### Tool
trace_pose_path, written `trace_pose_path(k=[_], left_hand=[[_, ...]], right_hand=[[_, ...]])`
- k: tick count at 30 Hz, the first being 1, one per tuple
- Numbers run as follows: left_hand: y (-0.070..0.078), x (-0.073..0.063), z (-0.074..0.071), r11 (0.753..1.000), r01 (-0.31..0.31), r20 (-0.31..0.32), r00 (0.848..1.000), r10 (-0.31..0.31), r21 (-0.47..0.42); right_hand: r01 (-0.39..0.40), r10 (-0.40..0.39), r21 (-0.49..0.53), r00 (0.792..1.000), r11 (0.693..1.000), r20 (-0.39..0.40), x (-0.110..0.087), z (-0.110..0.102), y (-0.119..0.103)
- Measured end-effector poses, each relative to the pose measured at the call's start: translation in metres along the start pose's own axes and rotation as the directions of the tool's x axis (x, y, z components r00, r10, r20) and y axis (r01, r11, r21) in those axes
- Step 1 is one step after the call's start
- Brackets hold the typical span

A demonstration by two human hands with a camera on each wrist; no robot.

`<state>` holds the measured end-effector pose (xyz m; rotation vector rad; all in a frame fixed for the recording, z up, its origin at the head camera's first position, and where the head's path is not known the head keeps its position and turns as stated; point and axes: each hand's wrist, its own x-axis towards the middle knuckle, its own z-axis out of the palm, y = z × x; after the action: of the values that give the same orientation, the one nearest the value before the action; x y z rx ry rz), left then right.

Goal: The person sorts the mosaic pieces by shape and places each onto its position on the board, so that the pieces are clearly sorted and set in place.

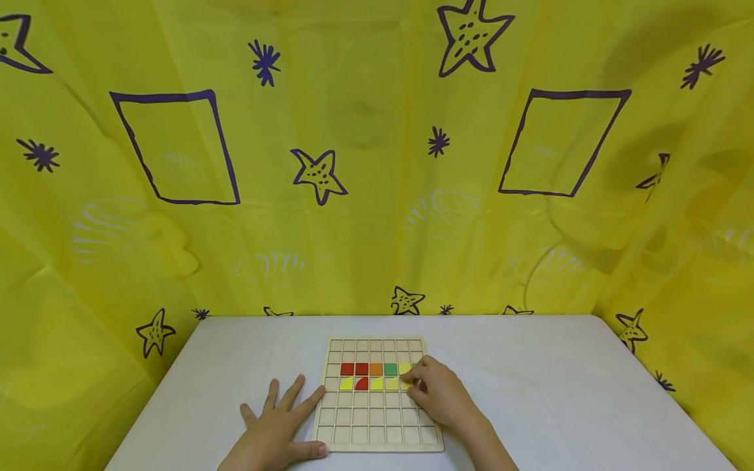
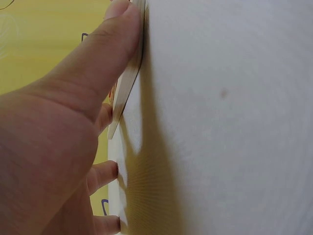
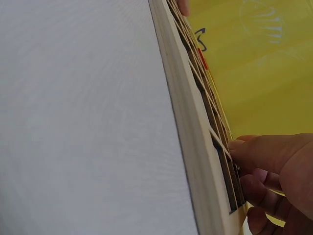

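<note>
A pale wooden grid board lies on the table. Its upper row of coloured tiles holds red tiles, an orange tile, a green tile and, partly hidden, a yellow tile. Below them sit curved yellow pieces and a curved red piece. My right hand pinches a small yellow piece at the right end of this lower row, mostly covered by the fingers. With fingers spread, my left hand rests at the board's left edge, its thumb against the rim.
White cloth covers the table on both sides of the board. A yellow curtain with dark starfish drawings rises behind the table and along its sides.
</note>
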<state>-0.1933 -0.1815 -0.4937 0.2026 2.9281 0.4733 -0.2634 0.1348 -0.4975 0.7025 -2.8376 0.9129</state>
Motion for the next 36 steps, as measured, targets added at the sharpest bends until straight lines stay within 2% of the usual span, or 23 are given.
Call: trace_pose_path(k=[13, 20, 28, 36], left_hand=[[0.000, 0.002, 0.001, 1.000, 0.013, 0.015, 1.000, -0.013, 0.002], [0.000, 0.002, 0.001, 1.000, 0.004, 0.014, 1.000, -0.004, 0.008], [0.000, 0.002, -0.001, 1.000, 0.001, 0.008, 1.000, -0.001, 0.009], [0.000, 0.002, 0.001, 1.000, 0.004, 0.013, 1.000, -0.004, 0.011]], right_hand=[[-0.011, 0.010, 0.025, 1.000, 1.000, 0.018, 0.000, -0.005, 0.000], [-0.078, 0.078, 0.016, 0.997, 0.997, 0.017, 0.001, -0.012, 0.000], [-0.105, 0.105, 0.002, 0.994, 0.994, -0.028, 0.000, -0.024, 0.003], [-0.172, 0.172, 0.014, 0.985, 0.985, 0.006, -0.003, -0.035, 0.007]])
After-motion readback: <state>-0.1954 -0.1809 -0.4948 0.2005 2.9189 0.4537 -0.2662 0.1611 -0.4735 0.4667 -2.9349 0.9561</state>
